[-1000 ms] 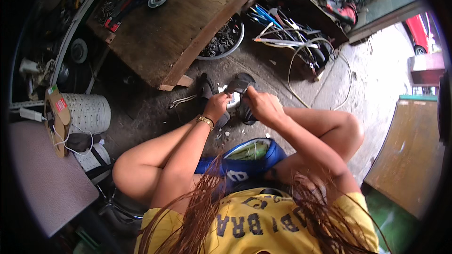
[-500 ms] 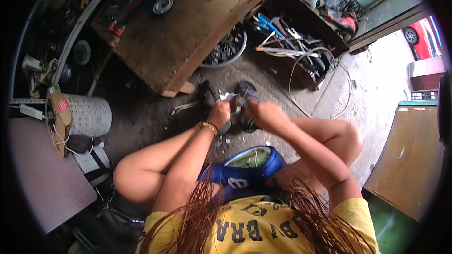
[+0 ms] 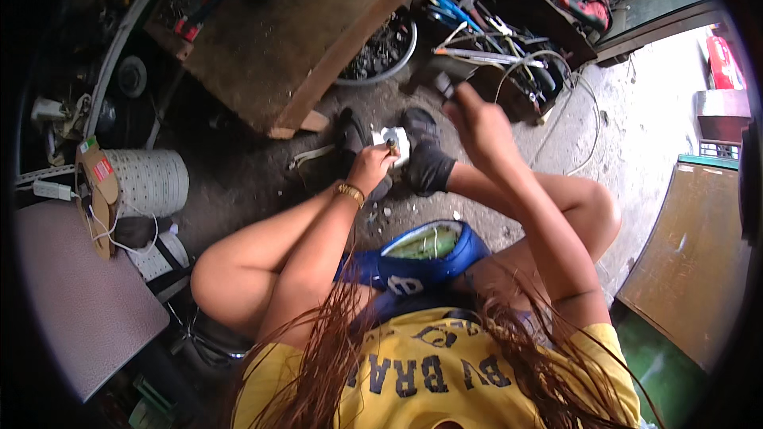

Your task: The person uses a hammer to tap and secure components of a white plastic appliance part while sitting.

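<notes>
My left hand (image 3: 372, 168) is closed round a short dark rod, likely a chisel or punch (image 3: 390, 144), held upright. It stands at a small white piece (image 3: 402, 140) on the floor between my dark shoes (image 3: 420, 123). My right hand (image 3: 482, 129) is raised above and to the right of it, closed on a hammer handle. The hammer's head (image 3: 433, 82) is smeared by motion and clear of the rod. Small pale chips (image 3: 387, 212) lie on the floor near my feet.
A brown wooden table (image 3: 262, 48) is ahead on the left, with a round basin (image 3: 409, 52) of dark metal bits beside it. A wooden tool box (image 3: 520, 71) holds several tools and a loose cable. A white perforated basket (image 3: 155, 183) stands left; a wooden panel (image 3: 683, 246) is right.
My right hand has swung the hammer up and away from the rod, toward the tool box. My left hand stays nearly in place. The white piece shows more plainly now.
</notes>
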Motion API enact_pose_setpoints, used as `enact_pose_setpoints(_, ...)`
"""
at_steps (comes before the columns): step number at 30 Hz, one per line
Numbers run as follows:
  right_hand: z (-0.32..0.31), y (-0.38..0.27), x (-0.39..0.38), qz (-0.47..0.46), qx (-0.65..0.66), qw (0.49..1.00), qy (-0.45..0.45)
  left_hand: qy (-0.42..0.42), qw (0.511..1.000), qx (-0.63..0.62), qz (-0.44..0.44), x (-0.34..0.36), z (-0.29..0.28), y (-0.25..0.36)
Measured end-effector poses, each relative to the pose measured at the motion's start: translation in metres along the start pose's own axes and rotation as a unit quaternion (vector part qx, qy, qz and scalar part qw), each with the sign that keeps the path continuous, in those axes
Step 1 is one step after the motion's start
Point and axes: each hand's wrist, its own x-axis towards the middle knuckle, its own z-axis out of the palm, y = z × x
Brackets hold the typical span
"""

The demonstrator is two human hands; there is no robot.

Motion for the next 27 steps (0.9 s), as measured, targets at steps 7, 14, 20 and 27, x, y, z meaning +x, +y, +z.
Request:
enact_pose_setpoints(7,-0.037,-0.001,0.011,-0.011,0.103,0.985,0.138,0.058,0.998,0.0,-0.003,0.004,-0.007,0.005)
enact_pose_setpoints(14,0.019,0.022,-0.013,-0.023,0.054,0.997,0.043,0.033,0.999,0.018,0.016,0.01,0.0,0.008)
enact_pose_setpoints(20,0.053,0.017,-0.016,-0.028,-0.074,0.994,-0.08,0.043,0.999,0.023,0.024,0.007,0.01,0.008)
enact_pose_setpoints(27,-0.077,-0.097,0.025,-0.19,0.178,0.952,0.163,0.049,0.999,0.014,-0.014,0.001,0.012,-0.003)
